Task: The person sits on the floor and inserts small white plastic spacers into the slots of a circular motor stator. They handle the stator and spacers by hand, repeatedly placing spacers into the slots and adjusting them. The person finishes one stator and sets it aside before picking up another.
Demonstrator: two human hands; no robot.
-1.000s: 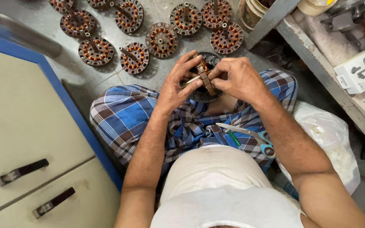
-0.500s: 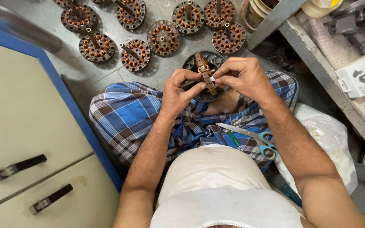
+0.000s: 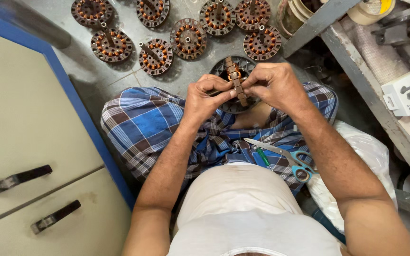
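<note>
A cream cabinet (image 3: 29, 142) stands left of the wound stator (image 3: 235, 83), which both hands hold edge-up over the lap. The left hand (image 3: 208, 97) pinches its lower rim, seemingly steadying it; the right hand (image 3: 275, 85) pinches the windings. Finished stators (image 3: 188, 38) lie beyond, scissors (image 3: 285, 156) nearer.

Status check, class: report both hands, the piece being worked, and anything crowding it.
Left hand, right hand: both pinching round copper-wound stator, held edge-on. Grey-bladed scissors on lap, clear.

Blue checked cloth (image 3: 138, 128) (copper-wound stators (image 3: 188, 39)).
</note>
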